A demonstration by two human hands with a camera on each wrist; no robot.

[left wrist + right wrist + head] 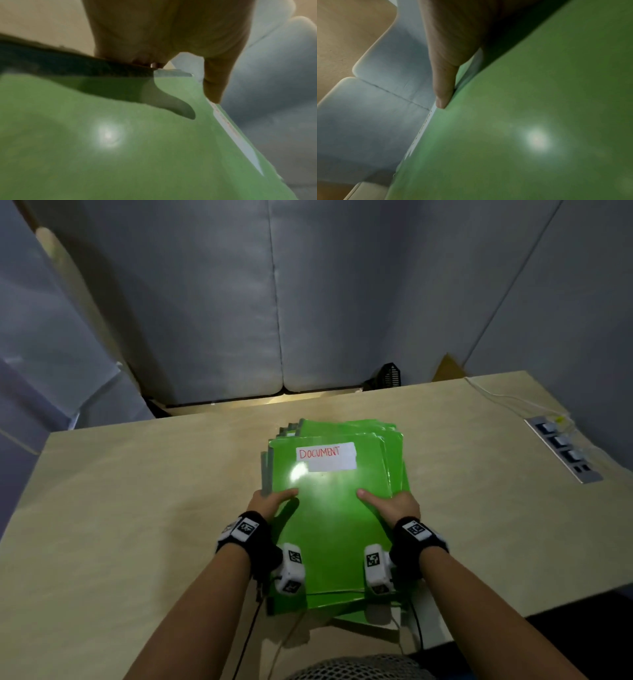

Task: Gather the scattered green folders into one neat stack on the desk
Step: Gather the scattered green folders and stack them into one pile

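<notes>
A pile of several green folders (329, 525) lies in the middle of the beige desk (137, 491). The top one carries a white label (325, 456) reading DOCUMENT. Lower folders stick out unevenly at the far, right and near edges. My left hand (270, 501) grips the pile's left edge, thumb flat on the top cover. My right hand (394, 505) grips the right edge the same way. The left wrist view shows the thumb (214, 81) on the glossy cover (120, 148). In the right wrist view the thumb (443, 88) lies on the cover (539, 121). The fingers under the pile are hidden.
A socket strip (561, 450) with white cables (507, 398) is set into the desk's right side. Grey padded panels (342, 302) stand behind the desk, with a black object (387, 376) at its back edge. A mesh chair (359, 669) shows at the bottom.
</notes>
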